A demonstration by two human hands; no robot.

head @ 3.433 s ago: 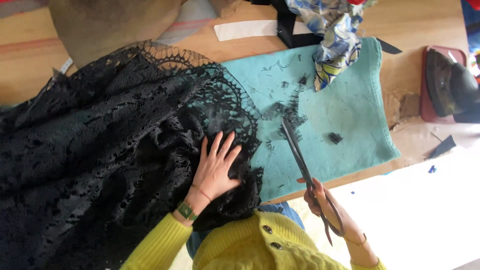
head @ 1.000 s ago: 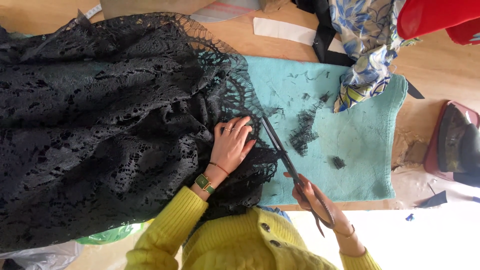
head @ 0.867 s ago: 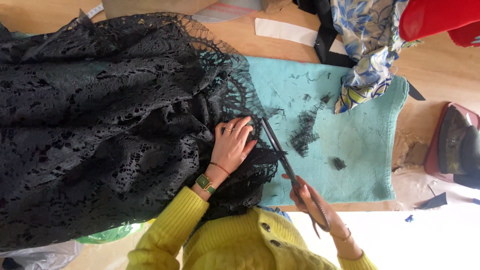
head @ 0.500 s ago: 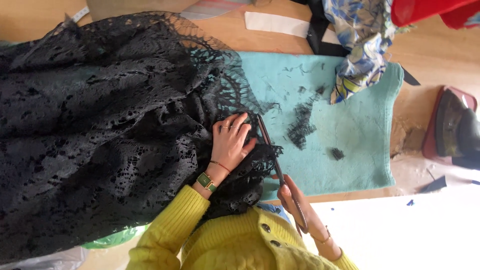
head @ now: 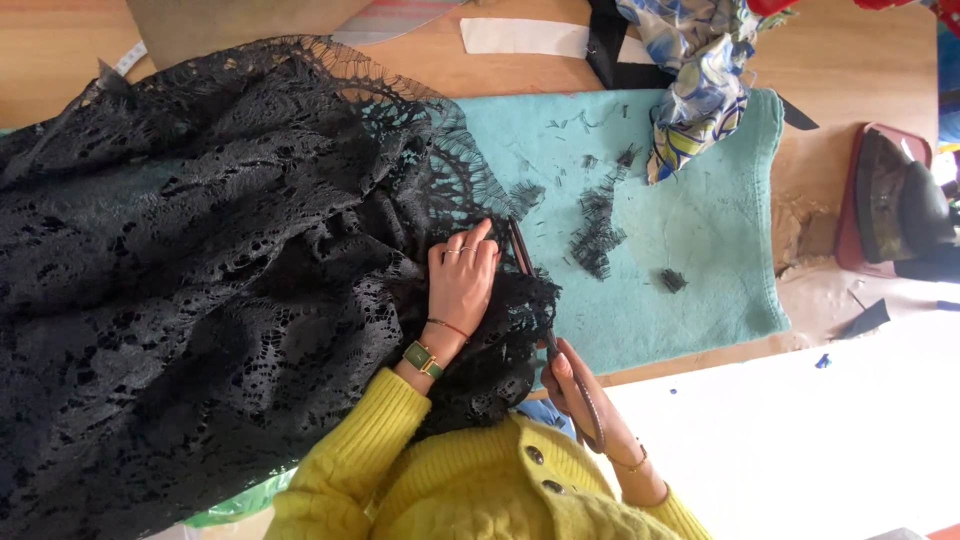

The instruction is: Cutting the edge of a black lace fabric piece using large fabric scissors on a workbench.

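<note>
A large piece of black lace fabric [head: 200, 270] lies spread over a teal cloth [head: 690, 230] on the wooden table. My left hand [head: 462, 280] presses flat on the lace near its scalloped edge. My right hand [head: 580, 400] grips the handles of long scissors [head: 535, 300], whose blades run along the lace edge right beside my left fingertips. Black lace trimmings [head: 598, 225] lie scattered on the teal cloth.
A blue and yellow patterned fabric [head: 700, 70] hangs over the far side of the teal cloth. A flat iron [head: 900, 205] rests on a red stand at the right. A white strip [head: 520, 38] lies at the far edge.
The scissors have moved left and forward along the lace edge, up beside my left fingers. My left hand has stayed pressed on the lace.
</note>
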